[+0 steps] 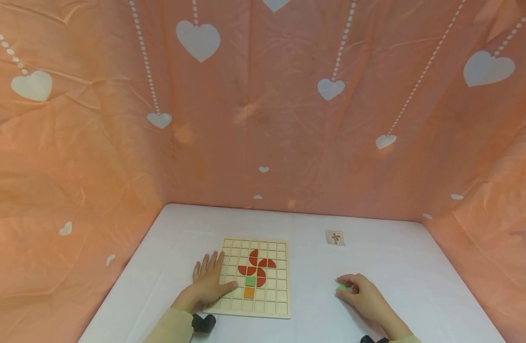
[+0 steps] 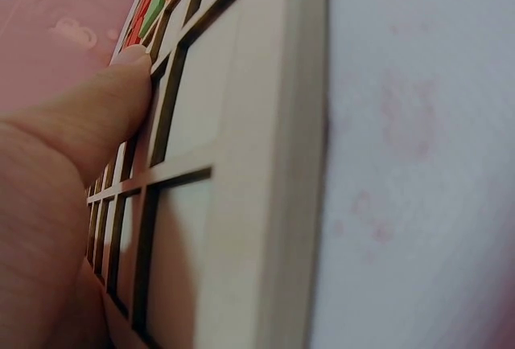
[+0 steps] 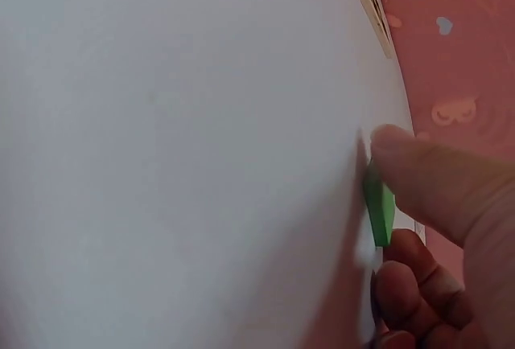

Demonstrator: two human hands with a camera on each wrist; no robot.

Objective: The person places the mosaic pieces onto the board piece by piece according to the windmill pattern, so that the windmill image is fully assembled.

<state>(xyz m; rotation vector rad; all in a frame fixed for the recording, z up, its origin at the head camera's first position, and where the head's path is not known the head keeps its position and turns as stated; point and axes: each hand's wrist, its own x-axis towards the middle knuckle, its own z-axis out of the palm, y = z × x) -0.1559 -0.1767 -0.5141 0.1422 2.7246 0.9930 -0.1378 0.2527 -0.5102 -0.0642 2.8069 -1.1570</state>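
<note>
A light wooden grid board (image 1: 273, 305) lies on the table. Several red curved pieces (image 1: 261, 276) form a pinwheel in its cells, above a green square tile (image 1: 250, 281) and an orange square tile (image 1: 248, 292). My left hand (image 1: 208, 286) rests over the board's left edge with fingers spread; in the left wrist view the thumb (image 2: 113, 100) reaches across the cells. To the right of the board, my right hand (image 1: 366, 297) pinches a small green piece (image 3: 381, 208) close over the table. The fingers partly hide that piece in the head view.
A small card (image 1: 335, 237) with a printed grid and pinwheel picture lies behind my right hand. The white table (image 1: 310, 267) is enclosed by orange-pink cloth (image 1: 246, 143) with pale hearts at the back and both sides.
</note>
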